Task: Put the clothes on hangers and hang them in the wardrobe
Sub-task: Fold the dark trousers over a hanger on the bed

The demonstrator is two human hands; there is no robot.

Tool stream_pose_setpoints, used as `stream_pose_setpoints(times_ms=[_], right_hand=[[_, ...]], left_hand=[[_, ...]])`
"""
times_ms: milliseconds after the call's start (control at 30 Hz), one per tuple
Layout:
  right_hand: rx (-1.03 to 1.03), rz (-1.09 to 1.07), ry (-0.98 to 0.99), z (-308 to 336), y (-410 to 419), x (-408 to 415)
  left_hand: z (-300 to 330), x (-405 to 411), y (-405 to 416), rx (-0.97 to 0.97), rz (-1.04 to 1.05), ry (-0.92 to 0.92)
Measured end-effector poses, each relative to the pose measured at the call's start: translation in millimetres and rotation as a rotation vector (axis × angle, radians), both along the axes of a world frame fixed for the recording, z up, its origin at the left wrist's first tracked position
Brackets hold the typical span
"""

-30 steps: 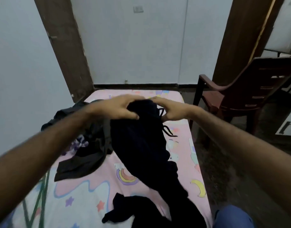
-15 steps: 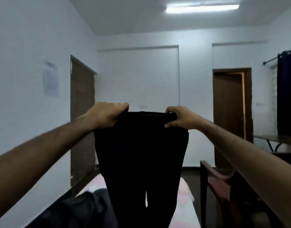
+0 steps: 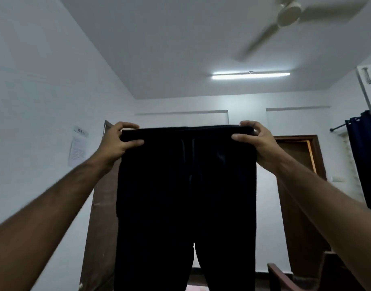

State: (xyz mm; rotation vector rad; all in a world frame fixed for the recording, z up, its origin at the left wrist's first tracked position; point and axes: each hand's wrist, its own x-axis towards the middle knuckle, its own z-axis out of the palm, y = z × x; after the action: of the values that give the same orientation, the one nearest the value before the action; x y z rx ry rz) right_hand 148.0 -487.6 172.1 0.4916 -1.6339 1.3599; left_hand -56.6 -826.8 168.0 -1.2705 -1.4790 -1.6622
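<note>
Head view, left to right: paper notice (image 3: 78, 145) on left wall, brown door (image 3: 100, 223) behind. Left hand (image 3: 117, 141) pinching left end of waistband, grip closed on fabric. Black trousers (image 3: 185, 206) held up at arm's length, centre frame, waistband stretched flat and level, two legs hanging straight down, split visible low, drawstring faint at middle. Right hand (image 3: 255, 141) pinching right end of waistband, grip likewise closed on it. Second door (image 3: 300, 185), dark curtain (image 3: 365, 160) far right.

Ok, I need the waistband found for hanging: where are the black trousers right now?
In the head view, the black trousers hang centre frame, their waistband stretched between the left hand and the right hand, in front of the far wall.
</note>
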Motion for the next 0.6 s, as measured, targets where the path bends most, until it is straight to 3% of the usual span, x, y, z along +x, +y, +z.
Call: stream_pose_setpoints(times_ms=[67,133,333,500,600], right_hand=[[-0.021,0.113,0.057,0,-15,8],[0.009,0.213,0.062,1,-30,15],[0.064,0.311,0.035,21,-43,19],[0.111,-0.100,-0.264,28,-17,-14],[0.096,-0.252,-0.294,38,-22,-25]], left_hand=[[-4,5,-4,0.195,-0.242,-0.053],[-6,8,-3,0.289,-0.294,-0.063],[7,14,-11,0.216,-0.255,-0.011],[11,-6,-11,0.045,0.052,-0.050],[16,-9,-1,0.035,0.193,-0.110]])
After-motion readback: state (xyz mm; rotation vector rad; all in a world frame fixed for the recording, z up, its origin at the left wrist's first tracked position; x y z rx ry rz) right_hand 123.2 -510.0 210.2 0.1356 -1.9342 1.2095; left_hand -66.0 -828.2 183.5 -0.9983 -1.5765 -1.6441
